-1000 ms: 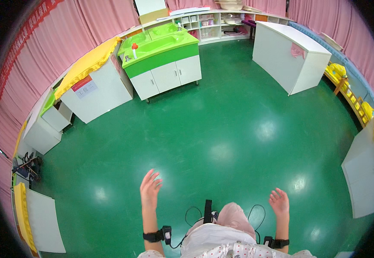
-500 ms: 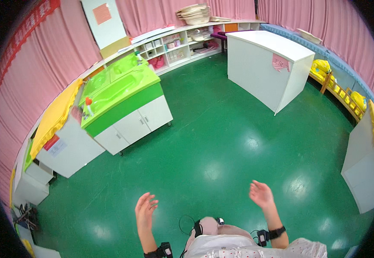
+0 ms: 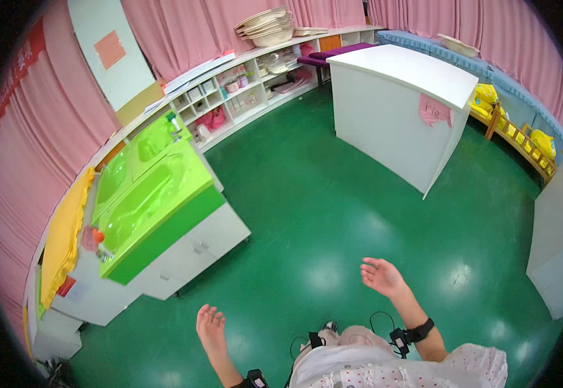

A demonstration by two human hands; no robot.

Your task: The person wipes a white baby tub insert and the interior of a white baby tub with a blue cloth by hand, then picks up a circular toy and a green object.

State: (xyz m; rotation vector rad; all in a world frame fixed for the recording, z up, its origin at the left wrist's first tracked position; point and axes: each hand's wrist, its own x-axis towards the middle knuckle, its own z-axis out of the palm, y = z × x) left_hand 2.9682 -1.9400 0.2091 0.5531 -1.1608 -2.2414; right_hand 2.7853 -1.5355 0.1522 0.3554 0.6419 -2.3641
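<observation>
Both hands hang in the air over the green floor (image 3: 281, 239), holding nothing. My left hand (image 3: 212, 328) is at the lower middle with its fingers loosely spread. Farther right and slightly higher, my right hand (image 3: 383, 278) has its fingers stretched toward the left, a little apart. Each wrist wears a black strap with a small box. Nearest to my left hand is a bright green basin unit (image 3: 165, 249) with white cupboard doors; neither hand touches it. A white counter (image 3: 385, 129) with a pink paper on it stands ahead on the right.
Low white shelves (image 3: 246, 116) line the far wall, with stacked cream basins (image 3: 265, 27) on top. A purple bench (image 3: 339, 53) stands beside the counter. Wooden cots (image 3: 514, 143) with yellow bedding are at the right. A yellow-covered cabinet (image 3: 68, 233) and a white panel (image 3: 556, 239) flank the room.
The view has moved forward: the green basin unit and the white counter look larger and nearer. My left hand sits a little lower; my right hand has shifted slightly left and up.
</observation>
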